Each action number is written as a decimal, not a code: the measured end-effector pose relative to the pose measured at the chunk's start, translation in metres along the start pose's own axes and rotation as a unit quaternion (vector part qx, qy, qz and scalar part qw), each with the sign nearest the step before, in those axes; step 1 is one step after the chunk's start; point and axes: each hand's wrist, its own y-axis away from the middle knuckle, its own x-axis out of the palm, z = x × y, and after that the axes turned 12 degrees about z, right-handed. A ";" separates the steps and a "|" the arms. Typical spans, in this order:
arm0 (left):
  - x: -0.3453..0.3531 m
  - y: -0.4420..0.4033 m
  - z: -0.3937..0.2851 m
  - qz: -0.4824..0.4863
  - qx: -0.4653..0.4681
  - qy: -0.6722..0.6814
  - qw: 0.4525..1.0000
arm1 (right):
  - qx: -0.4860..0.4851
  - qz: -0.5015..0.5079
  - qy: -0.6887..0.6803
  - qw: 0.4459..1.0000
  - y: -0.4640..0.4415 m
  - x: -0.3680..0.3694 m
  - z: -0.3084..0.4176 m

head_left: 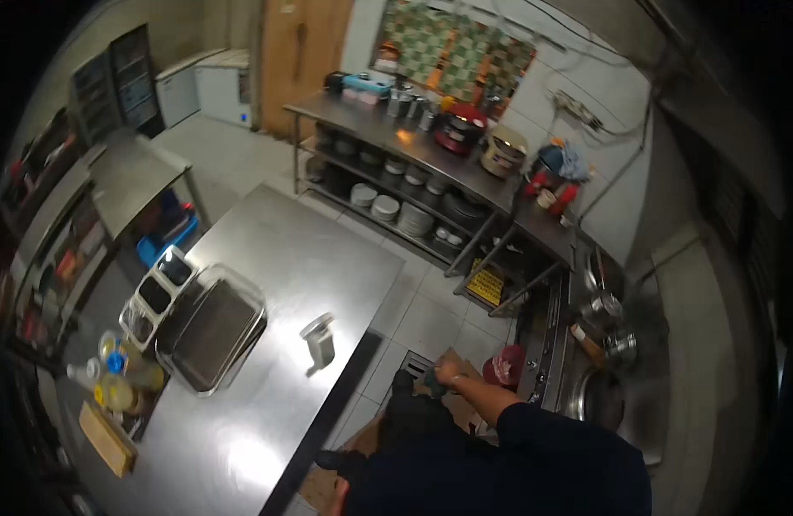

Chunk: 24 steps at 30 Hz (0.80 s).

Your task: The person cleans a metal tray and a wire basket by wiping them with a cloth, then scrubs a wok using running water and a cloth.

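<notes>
My right hand [449, 368] reaches down low near the floor, beside a metal floor drain [416, 365]. Its fingers look closed on a crumpled greenish cloth [431, 384], small and blurred in the view. Of my left side, only a sliver of skin [340, 497] shows at the bottom edge; the fingers are hidden by my dark clothing. Brown cardboard [315, 492] lies on the tiles under me. Just right of my right hand stands a red bucket [504, 365].
A steel table [267, 439] on the left bears trays [211, 335] and a metal grinder part [321, 344]. Bottles [121, 387] crowd its far left side. A stove counter with pans [598, 400] runs along the right. Behind stands a shelf table [327, 107] with cookers and plates.
</notes>
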 end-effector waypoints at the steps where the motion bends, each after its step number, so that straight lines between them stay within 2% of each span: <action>1: 0.001 -0.015 -0.016 0.004 -0.005 -0.010 1.000 | 0.040 -0.017 -0.029 0.999 -0.017 0.016 -0.048; 2: 0.003 -0.030 -0.031 0.005 -0.010 -0.019 1.000 | 0.065 0.001 -0.090 0.994 -0.049 0.038 -0.088; 3: 0.008 -0.049 -0.048 0.009 -0.015 -0.026 0.999 | 0.071 -0.002 -0.105 0.992 -0.033 0.025 -0.084; 4: 0.015 -0.076 -0.072 0.010 -0.024 -0.040 0.999 | 0.198 -0.006 -0.444 0.874 -0.024 0.008 -0.091; 5: 0.022 -0.096 -0.087 0.010 -0.030 -0.046 0.998 | 0.291 -0.005 -0.709 0.643 -0.016 -0.007 -0.093; 6: 0.030 -0.118 -0.103 0.011 -0.034 -0.052 0.998 | 0.291 -0.005 -0.717 0.633 -0.041 -0.002 -0.113; 7: 0.038 -0.142 -0.117 0.010 -0.038 -0.060 0.997 | 0.277 -0.004 -0.794 0.541 -0.088 0.028 -0.148; 8: 0.047 -0.164 -0.134 0.008 -0.043 -0.067 0.997 | 0.261 -0.002 -0.860 0.439 -0.101 0.020 -0.154; 9: 0.057 -0.186 -0.151 0.006 -0.049 -0.072 0.996 | 0.261 -0.002 -0.866 0.428 -0.116 0.005 -0.164; 10: 0.067 -0.205 -0.167 0.002 -0.055 -0.076 0.996 | 0.230 -0.023 -0.891 0.390 -0.134 -0.014 -0.176; 13: 0.098 -0.259 -0.220 -0.013 -0.064 -0.086 0.994 | 0.143 -0.078 -0.930 0.329 -0.171 -0.124 -0.188; 14: 0.108 -0.273 -0.236 -0.019 -0.067 -0.087 0.994 | 0.113 -0.098 -0.936 0.317 -0.193 -0.153 -0.201; 16: 0.126 -0.294 -0.263 -0.032 -0.071 -0.090 0.993 | 0.060 -0.141 -0.931 0.330 -0.248 -0.214 -0.230; 18: 0.141 -0.310 -0.286 -0.046 -0.079 -0.089 0.992 | 0.023 -0.176 -0.929 0.325 -0.273 -0.306 -0.243; 19: 0.147 -0.316 -0.295 -0.056 -0.080 -0.088 0.991 | -0.028 -0.197 -0.917 0.347 -0.314 -0.329 -0.267; 20: 0.151 -0.319 -0.301 -0.064 -0.081 -0.088 0.991 | 0.024 -0.258 -0.884 0.389 -0.285 -0.396 -0.254; 21: 0.155 -0.320 -0.307 -0.073 -0.086 -0.085 0.990 | -0.004 -0.277 -0.845 0.458 -0.327 -0.415 -0.287; 22: 0.159 -0.318 -0.312 -0.085 -0.089 -0.082 0.989 | -0.042 -0.333 -0.746 0.575 -0.360 -0.436 -0.323; 23: 0.161 -0.314 -0.315 -0.098 -0.092 -0.072 0.988 | 0.047 -0.424 -0.645 0.634 -0.331 -0.481 -0.314; 24: 0.164 -0.307 -0.318 -0.113 -0.095 -0.059 0.987 | 0.045 -0.469 -0.589 0.656 -0.331 -0.514 -0.331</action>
